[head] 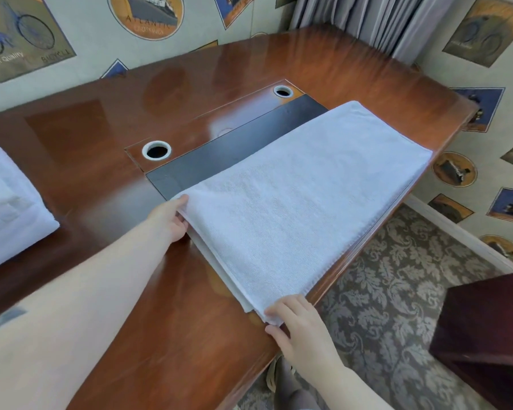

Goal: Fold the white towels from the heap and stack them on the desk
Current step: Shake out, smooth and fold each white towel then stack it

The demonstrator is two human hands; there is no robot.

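A white towel (pixel 302 202) lies folded over itself on the glossy wooden desk (pixel 101 179), partly covering a black desk pad (pixel 219 155). My left hand (pixel 172 217) pinches the towel's far left corner, with the thumb on top of the cloth. My right hand (pixel 296 327) pinches the near corner at the desk's front edge. Both corners show doubled layers. A stack of folded white towels (pixel 9 208) sits at the left edge of the view.
Two round cable holes (pixel 156 150) (pixel 283 91) pierce the desk behind the pad. A dark wooden piece of furniture (pixel 486 335) stands at the lower right on patterned carpet (pixel 397 291). Grey curtains (pixel 376 22) hang behind the desk.
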